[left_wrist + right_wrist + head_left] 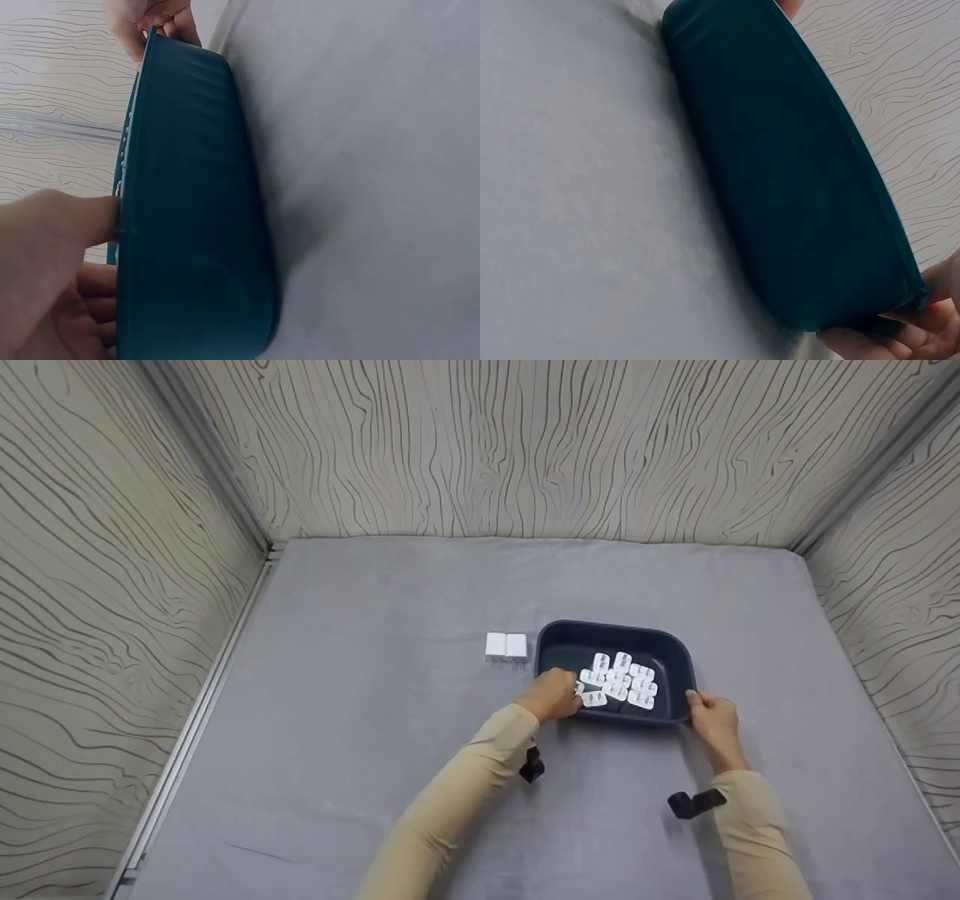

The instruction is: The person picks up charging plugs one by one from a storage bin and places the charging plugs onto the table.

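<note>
A dark blue-green plastic basin [559,631] stands on the grey cloth. Inside it lie several small white plug-like pieces [616,682] with dark marks on their faces. My left hand [553,694] reaches over the near left rim, its thumb and fingers passing behind the rim in the left wrist view. A white piece [579,688] shows at its fingertips, mostly hidden by the hand. At the near right corner my right hand [714,723] grips the basin's rim, with fingers [855,345] under the lip in the right wrist view.
Two white blocks [506,646] with thin metal prongs stand side by side, just left of the basin. Grey cloth [360,720] covers the table. Wood-patterned panels [487,450] close off the back and both sides.
</note>
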{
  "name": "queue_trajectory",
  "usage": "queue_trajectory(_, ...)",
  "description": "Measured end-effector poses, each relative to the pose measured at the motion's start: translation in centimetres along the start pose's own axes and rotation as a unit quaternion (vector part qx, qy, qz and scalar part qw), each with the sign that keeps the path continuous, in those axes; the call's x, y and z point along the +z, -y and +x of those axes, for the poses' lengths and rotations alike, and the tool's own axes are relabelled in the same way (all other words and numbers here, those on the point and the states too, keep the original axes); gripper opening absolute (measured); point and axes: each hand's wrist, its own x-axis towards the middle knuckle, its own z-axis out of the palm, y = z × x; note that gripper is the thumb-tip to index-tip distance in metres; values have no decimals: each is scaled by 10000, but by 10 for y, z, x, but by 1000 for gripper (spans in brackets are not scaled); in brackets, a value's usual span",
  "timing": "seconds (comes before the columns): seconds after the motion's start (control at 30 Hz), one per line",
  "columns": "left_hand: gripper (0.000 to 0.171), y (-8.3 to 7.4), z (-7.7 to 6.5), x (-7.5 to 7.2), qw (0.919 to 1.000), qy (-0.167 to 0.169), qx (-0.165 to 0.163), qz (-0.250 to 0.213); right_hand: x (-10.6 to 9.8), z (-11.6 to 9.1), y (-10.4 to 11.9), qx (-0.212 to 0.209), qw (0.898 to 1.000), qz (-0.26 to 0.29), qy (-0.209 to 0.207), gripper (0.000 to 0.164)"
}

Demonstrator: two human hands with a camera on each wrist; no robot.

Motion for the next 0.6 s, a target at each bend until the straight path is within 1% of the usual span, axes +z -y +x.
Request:
queue_trajectory(0.17,17,1,1,0,9999,94,-108,-81,3,0,2,53,10000,64,21,39)
queue_trajectory(0.37,24,-2,3,1,9995,96,-255,-168,0,0,0,27,10000,-27,14,39)
queue_trajectory(0.53,18,-5,3,1,9989,133,-455,-55,-1,1,0,1,10000,11,-64,36)
queue_trajectory(0.6,17,-7,4,1,9988,131,-468,5,-2,1,0,25,10000,29,-52,36)
